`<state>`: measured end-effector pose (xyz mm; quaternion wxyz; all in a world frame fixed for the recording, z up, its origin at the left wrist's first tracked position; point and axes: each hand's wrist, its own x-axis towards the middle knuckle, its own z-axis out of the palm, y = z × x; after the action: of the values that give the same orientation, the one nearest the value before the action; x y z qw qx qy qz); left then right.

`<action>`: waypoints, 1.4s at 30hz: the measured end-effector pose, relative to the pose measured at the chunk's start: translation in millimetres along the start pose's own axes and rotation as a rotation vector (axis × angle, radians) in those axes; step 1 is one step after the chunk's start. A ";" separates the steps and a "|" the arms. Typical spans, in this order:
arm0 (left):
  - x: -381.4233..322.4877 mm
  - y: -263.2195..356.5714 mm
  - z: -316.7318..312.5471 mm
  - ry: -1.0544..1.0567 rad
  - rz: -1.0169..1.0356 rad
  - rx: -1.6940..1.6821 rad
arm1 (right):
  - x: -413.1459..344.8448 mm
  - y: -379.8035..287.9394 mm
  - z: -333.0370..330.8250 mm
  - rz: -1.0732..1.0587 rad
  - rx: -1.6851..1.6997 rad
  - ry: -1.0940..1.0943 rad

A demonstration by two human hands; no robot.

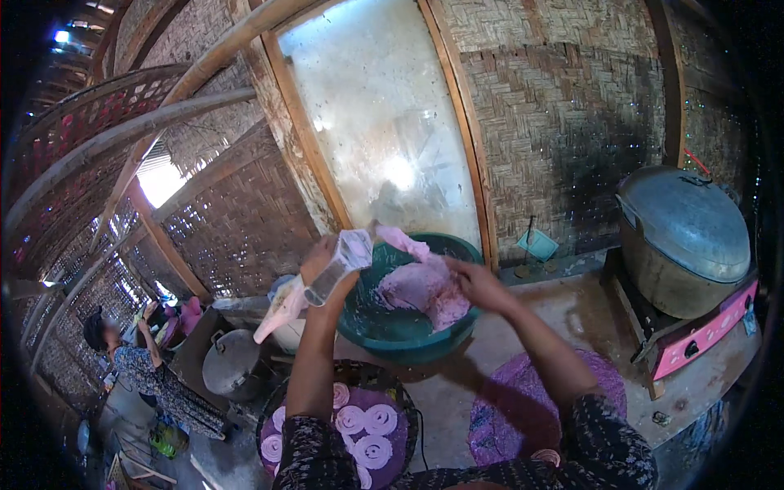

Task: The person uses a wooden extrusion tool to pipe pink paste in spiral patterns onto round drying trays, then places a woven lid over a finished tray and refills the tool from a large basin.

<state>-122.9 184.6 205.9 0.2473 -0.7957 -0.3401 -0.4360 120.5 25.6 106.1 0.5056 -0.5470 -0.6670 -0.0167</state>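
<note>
My left hand [321, 260] grips a metal dough press [340, 269] with an open-ended, boxy body. A pink-smeared handle [285, 309] sticks out from it to the lower left. My right hand [481, 285] is over the right side of a green plastic basin [398, 352], its fingertips on an elongated piece of pink dough [404, 242] that reaches toward the press. Whether a stick lies inside that piece, I cannot tell. Below it, a large mass of pink dough [416, 288] rests in the basin.
Pink dough coils [373, 450] lie on a round purple-lined tray [398, 398] at front left. A purple round mat [496, 404] is under my right arm. A lidded pot [683, 226] sits on a pink-fronted stove [704, 334]. At left stands another person [147, 367] near a lidded pot [233, 364].
</note>
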 end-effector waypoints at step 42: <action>-222.2 198.8 -112.8 -1.415 0.332 -1.877 | -216.6 -238.6 -138.5 0.214 0.110 -0.298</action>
<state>-118.1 -94.1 51.2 -0.6224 -0.7642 0.1588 0.0592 9.4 -304.2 150.4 0.4294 -0.5828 -0.6723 0.1547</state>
